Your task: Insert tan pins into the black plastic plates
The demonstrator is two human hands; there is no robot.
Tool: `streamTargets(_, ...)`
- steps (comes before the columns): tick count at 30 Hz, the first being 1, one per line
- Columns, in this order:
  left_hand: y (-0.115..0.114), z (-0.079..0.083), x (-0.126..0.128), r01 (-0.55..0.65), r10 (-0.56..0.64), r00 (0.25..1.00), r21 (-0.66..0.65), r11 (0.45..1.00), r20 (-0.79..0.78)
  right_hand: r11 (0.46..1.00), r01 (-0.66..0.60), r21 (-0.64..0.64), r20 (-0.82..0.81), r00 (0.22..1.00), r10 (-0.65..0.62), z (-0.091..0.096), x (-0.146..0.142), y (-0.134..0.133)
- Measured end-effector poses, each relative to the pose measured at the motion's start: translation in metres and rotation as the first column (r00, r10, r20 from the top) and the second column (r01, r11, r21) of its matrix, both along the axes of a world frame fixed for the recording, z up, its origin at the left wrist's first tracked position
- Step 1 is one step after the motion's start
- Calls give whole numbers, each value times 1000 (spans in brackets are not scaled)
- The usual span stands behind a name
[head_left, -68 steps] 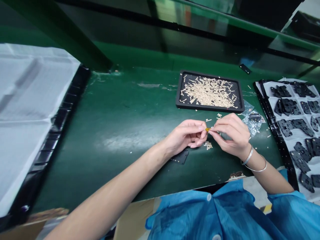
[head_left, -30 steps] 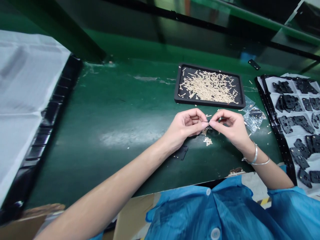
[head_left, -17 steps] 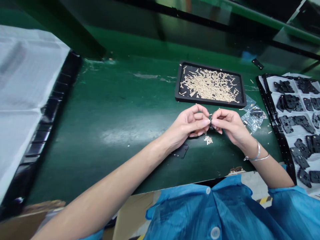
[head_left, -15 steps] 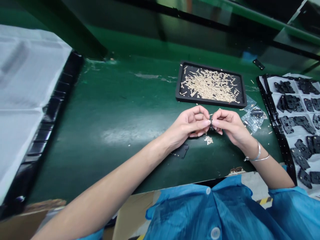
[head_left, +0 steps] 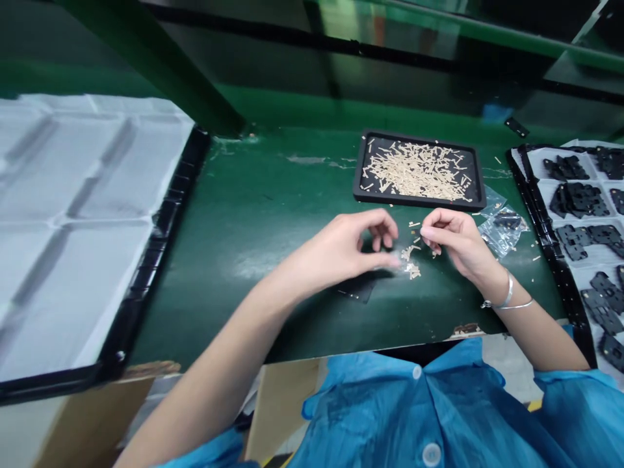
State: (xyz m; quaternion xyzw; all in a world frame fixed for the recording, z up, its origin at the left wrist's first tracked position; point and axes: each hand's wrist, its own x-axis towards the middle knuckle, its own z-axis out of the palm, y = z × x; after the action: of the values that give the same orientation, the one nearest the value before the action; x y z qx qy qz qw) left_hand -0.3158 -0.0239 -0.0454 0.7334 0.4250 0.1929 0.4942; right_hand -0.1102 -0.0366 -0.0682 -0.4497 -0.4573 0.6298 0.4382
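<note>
My left hand [head_left: 358,246] is open over the green table, thumb and fingers apart with nothing visible between them. Partly under it lies a flat black plate [head_left: 358,289]. My right hand [head_left: 451,235] is closed in a pinch, with a tiny dark piece just showing at its fingertips; its exact shape is too small to make out. Between the hands, a loose cluster of small cream strips [head_left: 412,269] lies on the table. Beyond them stands a shallow black tray [head_left: 359,179] holding a heap of the same cream strips [head_left: 419,170].
A clear plastic bag [head_left: 504,229] lies right of my right hand. At the right edge, a white compartmented tray [head_left: 541,170] holds black plates [head_left: 580,198]. Another white compartmented tray [head_left: 117,260] is at left, beside a green post [head_left: 195,91]. A black part [head_left: 517,127] lies at the back.
My hands were together at a small dark piece. The left hand has let go, opened and moved left, while the right stays pinched. The view has shifted slightly left.
</note>
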Motion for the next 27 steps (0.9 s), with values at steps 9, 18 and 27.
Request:
streamTargets(9,-28,-9,-39,178,-57,827,165,970,-559,1000,-29,-6,-11,1000,29,3,-1,-1)
streamTargets(18,-2,-11,1,-331,357,929,216,919,-96,993,-96,63,-51,994,100,-1,1,-2)
streamTargets(27,-4,-35,37,-507,549,692,-228,832,469,987,-152,55,-25,988,154,1,-3,-2)
